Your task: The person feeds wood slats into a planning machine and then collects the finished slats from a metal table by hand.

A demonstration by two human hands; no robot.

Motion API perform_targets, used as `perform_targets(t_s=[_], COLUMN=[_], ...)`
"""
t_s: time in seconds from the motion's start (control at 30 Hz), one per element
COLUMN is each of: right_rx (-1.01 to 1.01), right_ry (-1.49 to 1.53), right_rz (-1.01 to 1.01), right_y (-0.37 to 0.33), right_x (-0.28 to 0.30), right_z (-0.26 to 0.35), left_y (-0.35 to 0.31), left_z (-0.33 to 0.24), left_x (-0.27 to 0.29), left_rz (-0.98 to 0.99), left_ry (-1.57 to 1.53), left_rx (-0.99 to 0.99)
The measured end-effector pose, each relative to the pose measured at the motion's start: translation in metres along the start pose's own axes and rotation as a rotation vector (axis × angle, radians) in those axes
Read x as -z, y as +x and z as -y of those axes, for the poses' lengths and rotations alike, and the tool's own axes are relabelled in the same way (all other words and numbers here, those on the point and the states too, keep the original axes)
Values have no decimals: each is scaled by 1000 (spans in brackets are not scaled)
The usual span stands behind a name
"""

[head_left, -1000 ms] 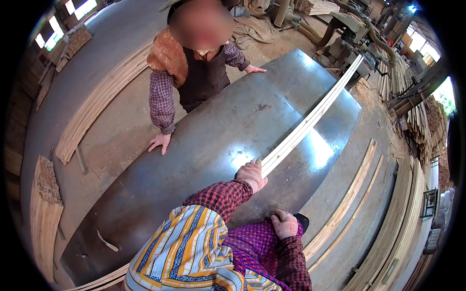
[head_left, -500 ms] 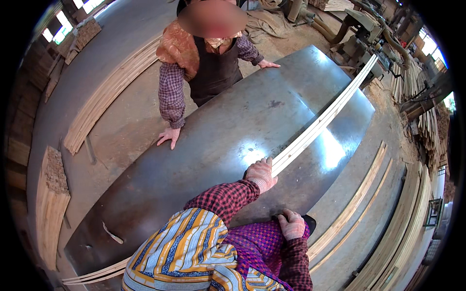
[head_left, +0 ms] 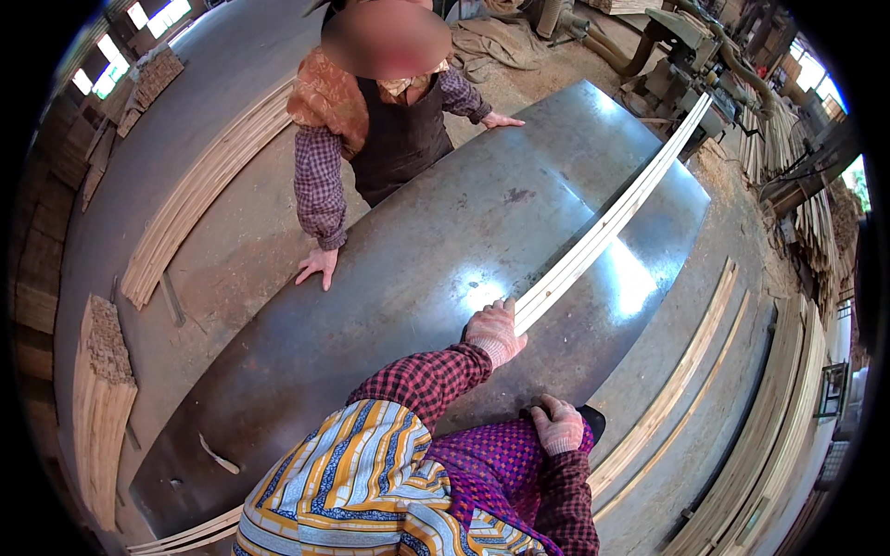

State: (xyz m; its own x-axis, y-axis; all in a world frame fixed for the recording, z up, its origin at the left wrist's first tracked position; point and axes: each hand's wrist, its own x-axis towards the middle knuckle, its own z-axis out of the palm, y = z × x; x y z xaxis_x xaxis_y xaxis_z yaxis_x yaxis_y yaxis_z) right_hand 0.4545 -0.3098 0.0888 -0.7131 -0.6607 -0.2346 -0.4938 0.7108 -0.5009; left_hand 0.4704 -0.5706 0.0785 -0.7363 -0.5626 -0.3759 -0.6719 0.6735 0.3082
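My left hand, in a pinkish knit glove, is closed over a bundle of pale wooden strips. The strips slant across the dark metal table toward a machine at the far right. Pale strip ends also show at the lower left beside my striped garment; my body hides what lies between. My right hand, gloved too, rests on the purple patterned cloth over my leg, its fingers loosely bent and holding nothing visible. A curled splinter of wood lies on the table's near left part.
Across the table a person stands with both hands on its edge. A machine with hoses is at the far right. Long boards lie at the right, with stacked lumber beyond. More stacks stand at the left.
The view has shifted slightly. My left hand stays closed on the strips and my right hand stays on my leg. The other person's hands remain on the table edge.
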Motion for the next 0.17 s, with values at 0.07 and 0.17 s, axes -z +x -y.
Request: perform_targets(t_s=[0.07, 0.17], right_rx=[0, 5], right_ry=[-6, 4], right_rz=[-8, 5], right_y=[-1, 0], right_x=[-1, 0], right_z=[-1, -2], left_y=[-1, 0], left_z=[0, -1], left_x=[1, 1], left_rz=[7, 4], left_ry=[-7, -17], left_rx=[3, 1])
